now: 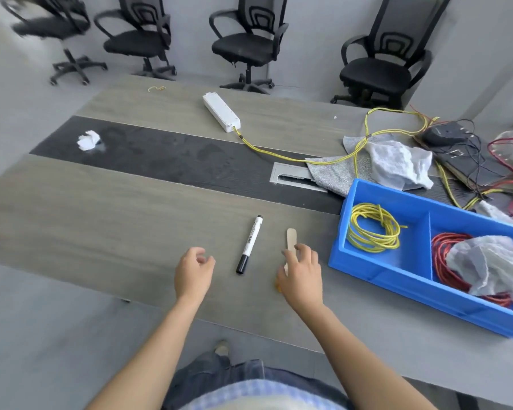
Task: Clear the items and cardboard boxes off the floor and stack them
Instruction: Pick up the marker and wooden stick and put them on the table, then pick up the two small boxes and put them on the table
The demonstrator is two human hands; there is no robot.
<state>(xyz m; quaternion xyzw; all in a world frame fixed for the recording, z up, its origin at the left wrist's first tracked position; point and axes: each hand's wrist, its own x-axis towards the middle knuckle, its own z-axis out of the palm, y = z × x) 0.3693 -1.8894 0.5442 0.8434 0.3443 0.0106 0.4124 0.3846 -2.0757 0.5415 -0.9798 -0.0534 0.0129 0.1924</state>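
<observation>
I stand at a grey table. My right hand lies over the lower half of a flat wooden stick, thumb and fingers curled at its sides, and the stick's rounded top pokes out beyond the fingers. My left hand hovers just above the tabletop with loosely curled fingers and holds nothing. Between the two hands lies a black-capped white marker. No cardboard box is in view.
To the right stands a blue two-compartment bin holding a yellow wire coil, a red wire coil and foam wrap. Behind it lie cloths, tangled wires and a white power unit. Crumpled paper lies far left. Several office chairs line the wall.
</observation>
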